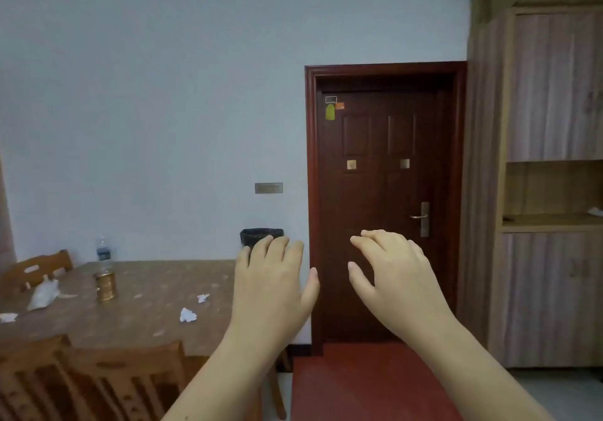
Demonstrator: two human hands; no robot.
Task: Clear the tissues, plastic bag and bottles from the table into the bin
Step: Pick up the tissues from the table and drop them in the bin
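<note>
Both the left hand [272, 277] and right hand [393, 274] hang empty with fingers spread, in front of the door [375, 257]. Crumpled tissues [188, 315], a plastic bag [44, 294] and a water bottle [103, 256] lie on the table [146, 326]; the black bin [257, 236] stands beyond it.

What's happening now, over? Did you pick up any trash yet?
Left hand and right hand open, empty, raised. Tissues, plastic bag, bottle all on table. Bin beyond the table; chairs near.
</note>
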